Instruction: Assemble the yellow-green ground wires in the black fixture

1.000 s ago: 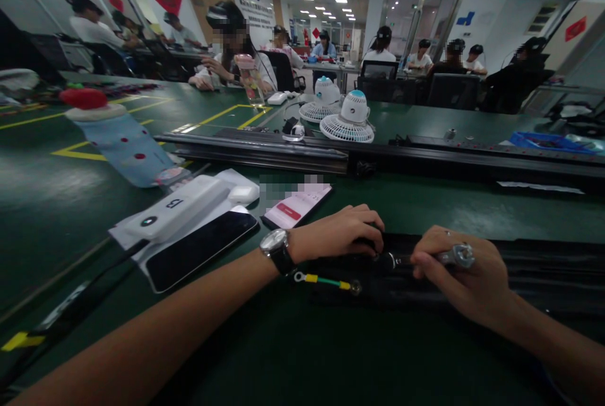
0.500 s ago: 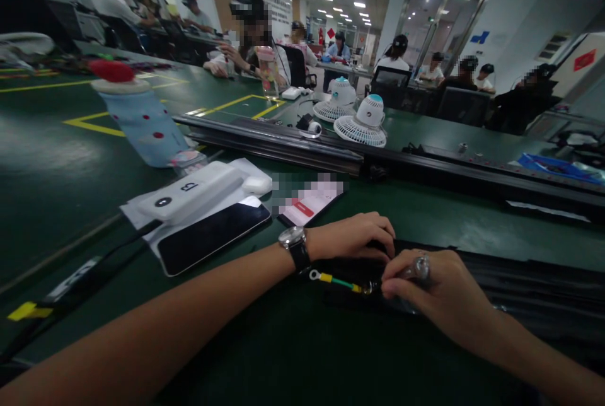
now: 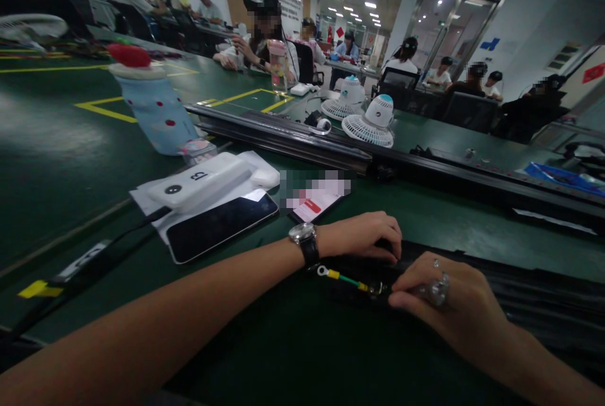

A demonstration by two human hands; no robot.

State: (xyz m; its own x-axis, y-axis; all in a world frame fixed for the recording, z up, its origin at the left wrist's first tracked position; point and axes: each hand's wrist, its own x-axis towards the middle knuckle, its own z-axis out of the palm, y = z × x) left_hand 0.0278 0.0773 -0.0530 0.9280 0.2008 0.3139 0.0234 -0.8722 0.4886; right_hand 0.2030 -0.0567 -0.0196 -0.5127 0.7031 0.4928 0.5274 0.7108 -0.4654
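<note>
My left hand (image 3: 366, 237), with a watch (image 3: 303, 243) on its wrist, bends its fingers down at the left end of a dark ribbed strip (image 3: 534, 280). Its fingertips are hidden, so what they hold does not show. My right hand (image 3: 454, 295) is closed in a pinch just beside it; a shiny, clear-looking thing shows at its fingers, too unclear to name. A short green wire (image 3: 348, 280) with yellow sleeves and a ring terminal (image 3: 322, 271) lies left of the right fingertips. Small metal parts (image 3: 377, 289) sit at its right end.
Left of my hands lie two phones (image 3: 222, 228) (image 3: 319, 199) and a white device (image 3: 201, 182) with a black cable. A blue bottle (image 3: 154, 110) stands behind. A long black rail (image 3: 283, 141) crosses the table before two white fans (image 3: 371, 122). A person (image 3: 262, 34) sits opposite.
The view has shifted slightly, so the scene sits farther right. My right fingertips have drawn a little away from my left hand. The green wire lies much as before.
</note>
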